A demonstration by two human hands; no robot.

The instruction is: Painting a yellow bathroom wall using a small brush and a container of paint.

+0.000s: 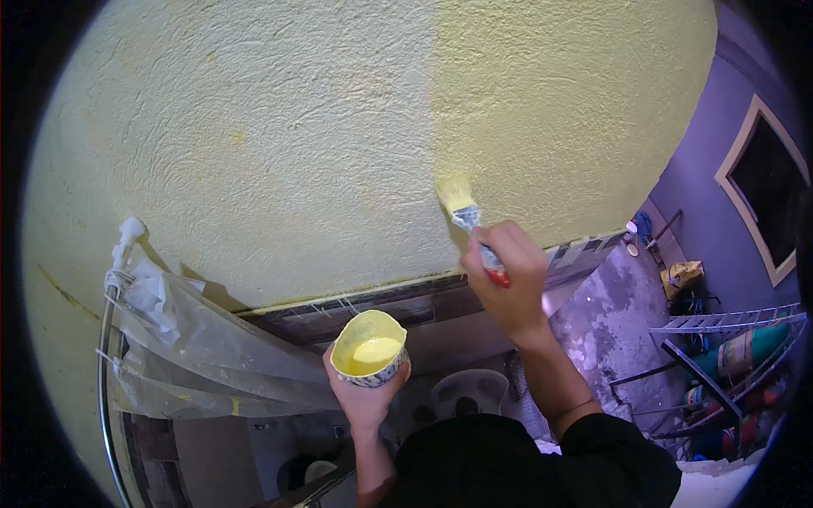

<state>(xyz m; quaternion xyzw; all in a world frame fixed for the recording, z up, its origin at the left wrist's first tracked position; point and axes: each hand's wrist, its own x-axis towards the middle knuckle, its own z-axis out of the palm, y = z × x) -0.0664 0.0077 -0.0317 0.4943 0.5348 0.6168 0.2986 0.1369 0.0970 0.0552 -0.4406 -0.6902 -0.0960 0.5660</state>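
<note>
My left hand is closed around a small tub with yellow paint inside, held upright below the wall. In my right hand is a paintbrush with a red-tipped handle, gripped by that handle. Its yellow-coated bristles lie against the textured wall, at the border between the pale part on the left and the yellow part on the right.
Clear plastic sheeting hangs at the left from a curved metal rail. A strip of dark tiles runs under the painted wall. At the right are a ladder, a dark metal frame and a framed window.
</note>
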